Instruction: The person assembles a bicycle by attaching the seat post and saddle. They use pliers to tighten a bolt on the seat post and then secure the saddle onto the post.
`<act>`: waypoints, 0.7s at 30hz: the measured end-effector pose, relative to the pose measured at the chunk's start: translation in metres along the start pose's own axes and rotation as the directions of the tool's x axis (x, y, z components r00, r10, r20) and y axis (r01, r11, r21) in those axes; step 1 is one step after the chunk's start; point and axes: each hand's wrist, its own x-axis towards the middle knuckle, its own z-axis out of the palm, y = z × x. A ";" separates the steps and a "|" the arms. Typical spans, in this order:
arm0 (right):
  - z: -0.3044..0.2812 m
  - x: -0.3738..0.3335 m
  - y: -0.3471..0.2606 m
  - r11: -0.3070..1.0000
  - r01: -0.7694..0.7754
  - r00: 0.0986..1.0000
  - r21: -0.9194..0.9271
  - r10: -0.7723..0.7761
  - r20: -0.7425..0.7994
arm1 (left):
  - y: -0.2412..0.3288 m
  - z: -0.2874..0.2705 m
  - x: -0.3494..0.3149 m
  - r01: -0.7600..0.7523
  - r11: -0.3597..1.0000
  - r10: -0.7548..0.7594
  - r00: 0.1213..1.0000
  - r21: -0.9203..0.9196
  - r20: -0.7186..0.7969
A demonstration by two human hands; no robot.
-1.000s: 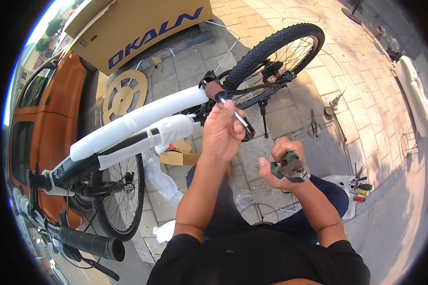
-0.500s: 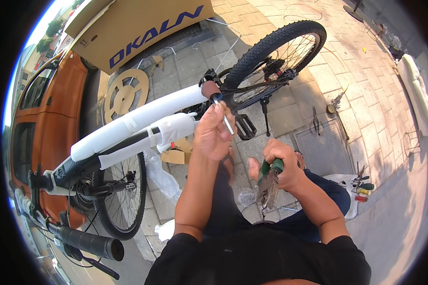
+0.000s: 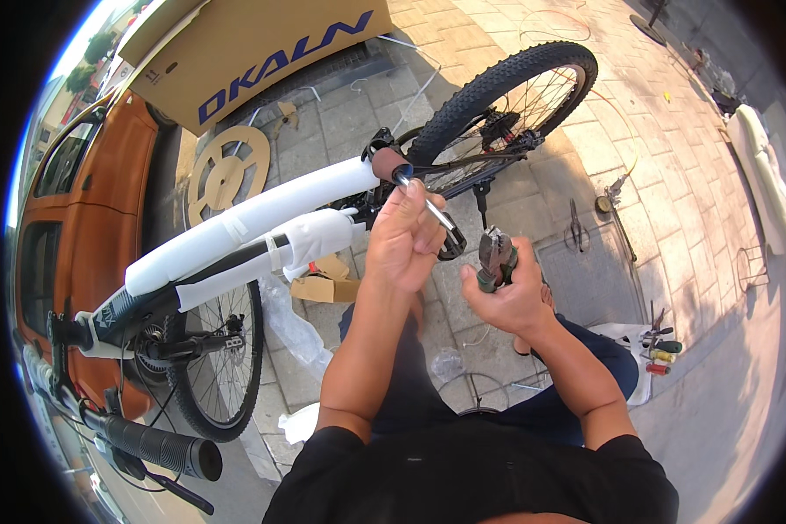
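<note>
My left hand (image 3: 402, 240) is closed around a thin silver metal rod (image 3: 434, 210). Its upper end meets a reddish-brown cylinder (image 3: 389, 163) with a dark blue opening, at the end of the bicycle's (image 3: 253, 217) white-wrapped tube. Whether the rod goes inside the opening, I cannot tell. In my right hand (image 3: 513, 301) is a pair of pliers (image 3: 496, 253) with green handles, jaws pointing up and away from me, apart from the rod. The palm hides most of the handles.
Left of me are the handlebar grip (image 3: 162, 447) and front wheel (image 3: 255, 358); the rear tyre (image 3: 476, 98) is ahead. Beyond stand a large cardboard box (image 3: 279, 65) and an orange car (image 3: 105, 192). Scissors (image 3: 576, 229) and several screwdrivers (image 3: 662, 356) lie to the right.
My right hand has raised the pliers up toward the rod, their jaws turning from downward to upward. My left hand has shifted slightly right and still grips the rod.
</note>
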 end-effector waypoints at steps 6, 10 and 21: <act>0.005 0.019 -0.007 0.862 0.449 0.894 0.235 -0.434 -0.113 | 0.003 -0.009 -0.001 -0.002 1.000 0.002 0.999 -0.012 0.049; -0.001 0.019 0.005 0.956 0.082 0.984 -0.282 -0.033 0.175 | 0.006 -0.022 -0.001 0.023 0.999 -0.023 0.999 -0.025 0.036; 0.002 -0.005 -0.017 0.936 0.349 0.929 0.049 -0.353 0.110 | 0.003 -0.022 0.000 0.048 0.993 -0.026 0.983 -0.112 0.184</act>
